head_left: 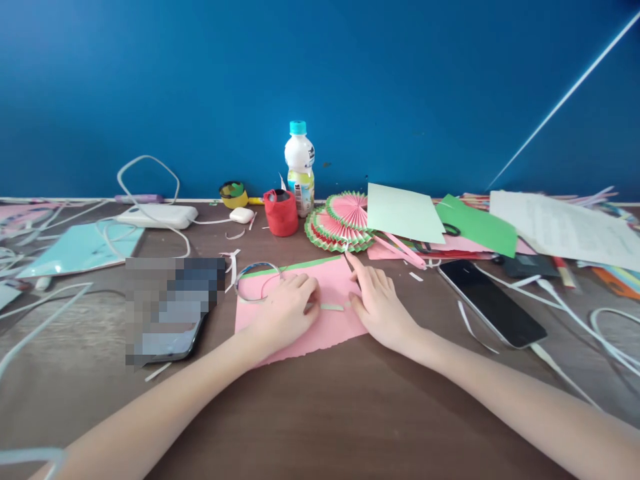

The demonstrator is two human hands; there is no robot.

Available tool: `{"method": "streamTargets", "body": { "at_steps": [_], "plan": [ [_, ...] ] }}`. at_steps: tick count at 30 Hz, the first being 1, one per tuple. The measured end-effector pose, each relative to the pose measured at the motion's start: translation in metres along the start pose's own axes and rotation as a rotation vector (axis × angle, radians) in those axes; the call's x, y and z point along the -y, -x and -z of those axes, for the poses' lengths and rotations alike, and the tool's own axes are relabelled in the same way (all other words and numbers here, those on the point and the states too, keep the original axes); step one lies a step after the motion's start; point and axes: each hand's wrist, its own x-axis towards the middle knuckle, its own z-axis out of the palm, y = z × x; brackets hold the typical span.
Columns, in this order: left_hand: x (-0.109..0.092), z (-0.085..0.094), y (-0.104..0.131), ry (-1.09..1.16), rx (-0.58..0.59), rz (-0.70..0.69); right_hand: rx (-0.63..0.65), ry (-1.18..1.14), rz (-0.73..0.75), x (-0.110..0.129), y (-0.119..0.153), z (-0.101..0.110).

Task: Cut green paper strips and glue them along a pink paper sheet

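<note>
A sheet of pink paper [330,333] lies on the table, with a green strip [320,262] along its far edge. My left hand [289,308] rests on the sheet with its fingers curled in toward the thumb; anything between them is hidden. Over the paper's right edge lies my right hand [376,293], index finger stretched to the far right corner and thumb apart, touching the paper. A small pale strip [332,307] sits on the sheet between both hands. Beside my left hand, a bracelet-like ring [239,283] overlaps the paper's far left corner.
Behind the sheet stand a red holder [281,213], a bottle [299,163] and pleated pink-and-green paper fans [345,217]. Phones lie left [183,313] and right [493,303]. A white power bank [157,216], cables, loose papers [405,212] and paper scraps surround the work area.
</note>
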Motion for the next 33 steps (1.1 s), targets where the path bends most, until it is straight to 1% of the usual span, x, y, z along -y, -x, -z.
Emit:
{"method": "streamTargets", "body": {
  "at_steps": [2,4,7,9,16,23,33],
  "plan": [
    [-0.002,-0.003,0.001,-0.041,-0.073,-0.086,0.005,0.02,0.017,0.001,0.0,0.001],
    [-0.004,-0.005,0.003,-0.055,-0.112,-0.226,0.008,0.034,0.035,0.001,0.0,0.001],
    [-0.004,-0.006,0.006,-0.098,-0.072,-0.422,0.003,0.061,0.061,-0.001,0.001,0.001],
    [-0.004,-0.007,0.007,-0.143,-0.051,-0.473,-0.001,0.085,0.076,-0.001,0.002,0.001],
    [-0.007,-0.01,0.007,-0.187,-0.045,-0.458,-0.006,0.12,0.106,0.002,0.002,0.002],
    [-0.007,-0.011,0.007,-0.141,-0.081,-0.443,-0.009,0.156,0.119,0.002,0.002,0.0],
    [-0.009,-0.01,0.007,-0.091,-0.06,-0.407,-0.015,0.147,0.105,0.002,0.003,0.0]
  ]
}}
